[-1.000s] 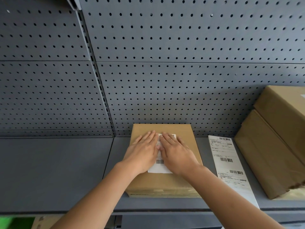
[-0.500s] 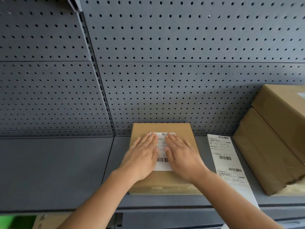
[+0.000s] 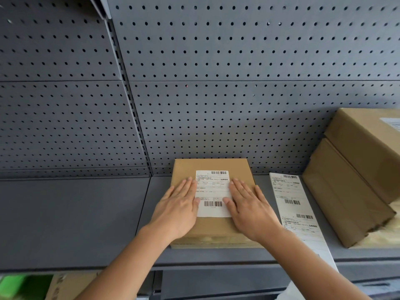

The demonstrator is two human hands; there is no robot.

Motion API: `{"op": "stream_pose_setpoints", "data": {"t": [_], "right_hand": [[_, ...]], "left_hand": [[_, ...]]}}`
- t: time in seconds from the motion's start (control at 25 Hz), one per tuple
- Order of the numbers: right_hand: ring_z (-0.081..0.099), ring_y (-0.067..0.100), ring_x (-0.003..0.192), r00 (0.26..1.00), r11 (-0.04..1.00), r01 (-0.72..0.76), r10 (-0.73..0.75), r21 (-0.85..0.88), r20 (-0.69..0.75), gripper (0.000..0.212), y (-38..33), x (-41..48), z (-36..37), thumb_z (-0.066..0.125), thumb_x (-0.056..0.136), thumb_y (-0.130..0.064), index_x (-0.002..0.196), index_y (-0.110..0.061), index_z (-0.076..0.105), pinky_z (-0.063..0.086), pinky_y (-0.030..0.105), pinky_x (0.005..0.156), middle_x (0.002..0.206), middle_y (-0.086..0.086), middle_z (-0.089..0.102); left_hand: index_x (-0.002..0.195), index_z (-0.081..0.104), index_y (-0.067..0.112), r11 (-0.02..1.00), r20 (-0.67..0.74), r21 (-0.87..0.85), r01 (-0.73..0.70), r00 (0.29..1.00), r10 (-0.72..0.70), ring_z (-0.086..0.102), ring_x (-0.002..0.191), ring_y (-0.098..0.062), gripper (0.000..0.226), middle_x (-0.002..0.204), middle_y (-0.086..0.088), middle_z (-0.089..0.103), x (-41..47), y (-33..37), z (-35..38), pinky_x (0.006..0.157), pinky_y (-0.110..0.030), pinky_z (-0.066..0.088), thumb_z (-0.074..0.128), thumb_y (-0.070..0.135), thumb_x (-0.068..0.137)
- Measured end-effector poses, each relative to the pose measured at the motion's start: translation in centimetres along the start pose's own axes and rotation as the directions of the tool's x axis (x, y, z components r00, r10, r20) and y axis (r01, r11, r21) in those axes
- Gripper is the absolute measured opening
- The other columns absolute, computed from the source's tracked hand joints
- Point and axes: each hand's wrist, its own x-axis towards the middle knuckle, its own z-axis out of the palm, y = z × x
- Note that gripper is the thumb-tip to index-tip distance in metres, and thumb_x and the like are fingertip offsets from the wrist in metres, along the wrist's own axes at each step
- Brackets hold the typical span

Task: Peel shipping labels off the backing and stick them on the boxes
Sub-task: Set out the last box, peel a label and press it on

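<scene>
1. At the lower left corner of the frame, below the shelf [image 3: 75, 219], a blurred green thing [image 3: 15, 284] lies beside a piece of brown cardboard [image 3: 65, 284].
2. Two bare forearms reach up from the bottom edge toward the middle of the frame.
3. The left hand [image 3: 177, 210] lies flat on top of the box [image 3: 186, 167]. Its fingers [image 3: 186, 189] are straight and close together, they hold nothing, and the inner edge of the hand touches the left edge of the label [image 3: 213, 191].
4. The right hand [image 3: 252, 210] lies flat in the same way, its fingers [image 3: 240, 189] straight and slightly spread, holding nothing. Its forefinger and thumb overlap the label's right edge.
5. The label, white with a barcode at the top and another near the bottom, lies flat on the box lid between the two hands, in the middle of the frame.
6. The box is a flat brown carton on the grey shelf, its far side against the back wall.
7. Just right of the box, a long white strip of labels [image 3: 296, 204] lies on the shelf, running toward the near edge.
8. At the right edge of the frame, two larger brown boxes [image 3: 346, 191] are stacked at an angle. The upper one carries a white label [image 3: 391, 123] that is cut off by the frame.
9. A grey perforated back wall [image 3: 238, 83] fills the upper part of the frame.
</scene>
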Motion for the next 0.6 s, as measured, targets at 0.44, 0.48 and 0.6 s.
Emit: {"op": "stream_pose_setpoints", "data": {"t": [0.44,0.48,0.6], "right_hand": [[-0.006,0.011,0.154,0.979,0.981,0.194,-0.192,0.032,-0.064,0.094,-4.3,-4.2,1.8,-0.021,0.086,-0.066,0.16,-0.016,0.007,-0.009,0.038,0.123,0.169,-0.001,0.003],[-0.005,0.011,0.154,0.982,0.983,0.182,-0.18,0.026,-0.063,0.096,-4.0,-4.2,2.2,-0.02,0.086,-0.07,0.16,-0.016,0.009,-0.009,0.038,0.122,0.168,-0.001,0.003],[0.013,0.014,0.153,0.984,0.99,0.134,-0.138,-0.045,-0.116,0.089,-2.5,-4.7,2.5,-0.001,0.096,-0.071,0.158,-0.012,0.024,-0.001,0.04,0.119,0.166,0.001,0.017]], "left_hand": [[0.159,-0.016,0.018,0.982,-0.001,0.099,-0.162,0.987,0.163,-0.022,0.153,-0.008,0.061,0.164,0.004,-0.025,-4.0,2.4,1.2,0.127,-0.036,-0.007,0.005,0.035,0.104],[0.159,-0.016,0.017,0.983,0.003,0.105,-0.153,0.988,0.153,-0.022,0.153,-0.008,0.065,0.164,0.004,-0.025,-4.2,2.2,1.3,0.127,-0.035,-0.007,-0.004,0.041,0.099],[0.16,-0.014,0.018,0.996,-0.029,0.048,-0.078,0.996,0.079,-0.018,0.153,-0.005,0.078,0.165,0.006,-0.022,-5.0,1.6,1.3,0.124,-0.03,-0.011,-0.021,0.057,0.092]]}}
